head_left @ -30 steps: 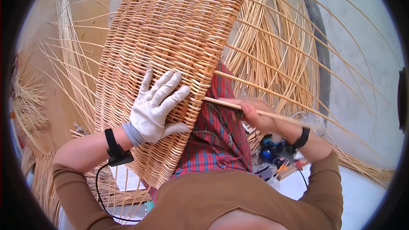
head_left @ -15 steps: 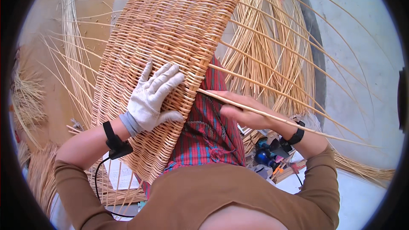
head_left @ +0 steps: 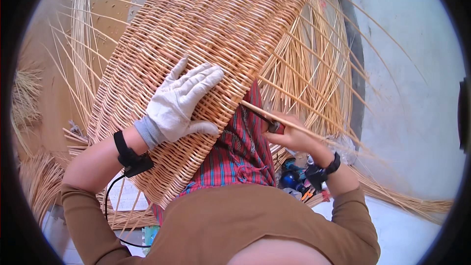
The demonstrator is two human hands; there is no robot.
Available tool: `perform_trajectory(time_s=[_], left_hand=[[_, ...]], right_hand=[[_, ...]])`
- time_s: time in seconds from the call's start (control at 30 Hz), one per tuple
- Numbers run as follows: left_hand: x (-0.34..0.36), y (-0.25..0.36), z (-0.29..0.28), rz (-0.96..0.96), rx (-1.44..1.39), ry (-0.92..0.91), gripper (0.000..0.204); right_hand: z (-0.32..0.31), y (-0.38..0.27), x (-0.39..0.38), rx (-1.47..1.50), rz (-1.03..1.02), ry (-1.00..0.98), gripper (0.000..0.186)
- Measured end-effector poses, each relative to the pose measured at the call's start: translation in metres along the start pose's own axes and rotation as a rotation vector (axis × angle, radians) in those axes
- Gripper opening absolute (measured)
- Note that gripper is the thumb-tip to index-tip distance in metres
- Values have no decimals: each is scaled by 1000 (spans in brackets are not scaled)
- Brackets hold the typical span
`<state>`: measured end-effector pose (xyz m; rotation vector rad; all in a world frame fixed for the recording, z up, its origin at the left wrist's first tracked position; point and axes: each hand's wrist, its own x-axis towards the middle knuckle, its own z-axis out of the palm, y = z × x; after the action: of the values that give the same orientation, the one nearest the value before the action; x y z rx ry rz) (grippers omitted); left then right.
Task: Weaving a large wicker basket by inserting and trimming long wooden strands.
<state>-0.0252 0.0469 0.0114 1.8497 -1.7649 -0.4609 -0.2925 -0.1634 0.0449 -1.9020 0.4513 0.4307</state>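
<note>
We spread white-gloved left hand (head_left: 176,105) on brown wicker panel (head_left: 211,29), likely stiff, edge-graspable; bare right hand (head_left: 296,136) grips thin-shafted dark tool (head_left: 277,127).

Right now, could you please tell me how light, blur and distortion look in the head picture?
Head view: bright, diffuse light, with small highlights on the panel; head view: the left hand looks fairly crisp, while the rod by the right hand blurs toward its outer end; head view: rounded black corners, fisheye-like.

Pale grey floor (head_left: 407,127) in bright light at right, dark curved band (head_left: 357,54), brown surface (head_left: 110,19) at left
</note>
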Motion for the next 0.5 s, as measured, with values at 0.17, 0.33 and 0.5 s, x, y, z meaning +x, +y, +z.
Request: perform_trajectory(time_s=[0.17,0.33,0.5], left_hand=[[-4,-1,6,9,-28,5,112],[-2,1,5,76,107,-9,105],[3,6,8,87,103,-33,93]], right_hand=[[9,58,-81,-421,160,254,28],[32,41,-84,-242,28,289,49],[73,8,-73,599,182,495,73]])
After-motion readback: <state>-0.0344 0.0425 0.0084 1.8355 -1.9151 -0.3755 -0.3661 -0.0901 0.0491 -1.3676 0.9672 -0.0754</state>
